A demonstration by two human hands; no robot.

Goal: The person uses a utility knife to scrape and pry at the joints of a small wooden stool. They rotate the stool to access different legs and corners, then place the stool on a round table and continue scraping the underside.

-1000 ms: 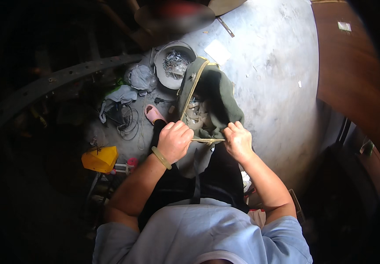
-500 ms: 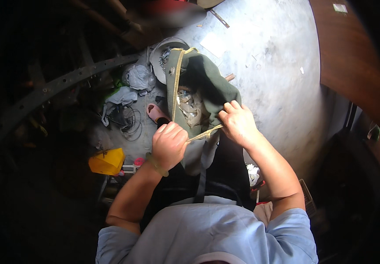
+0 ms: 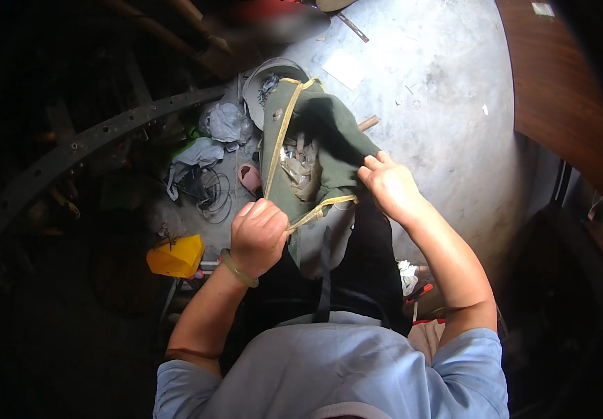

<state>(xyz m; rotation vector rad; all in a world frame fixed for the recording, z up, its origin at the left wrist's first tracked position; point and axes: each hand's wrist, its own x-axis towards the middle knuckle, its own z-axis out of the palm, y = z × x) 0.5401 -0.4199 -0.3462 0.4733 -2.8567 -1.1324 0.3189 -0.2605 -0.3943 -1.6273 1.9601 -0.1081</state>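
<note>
A green canvas bag (image 3: 343, 129) with yellow edging gapes in front of my legs, its mouth facing up. Inside it lies a crumpled, cloudy plastic bag (image 3: 301, 174) with small pieces whose kind I cannot make out. My left hand (image 3: 259, 236), a bangle on its wrist, is closed round the near left corner of the yellow-edged rim. On the other side my right hand (image 3: 390, 185) is closed on the canvas at the right rim; its fingertips are partly hidden. Between the hands the near rim sags in a curve.
Beyond the bag stands a pale bucket (image 3: 273, 70) with small bits in it. Plastic bags (image 3: 226, 122), coiled wire (image 3: 212, 194) and a yellow container (image 3: 177, 256) lie to the left. A brown wooden panel (image 3: 560, 84) rises at the right.
My right hand has moved a little right and outward along the rim, and my left hand slightly left and down. The bag's near edge now hangs slacker and more curved.
</note>
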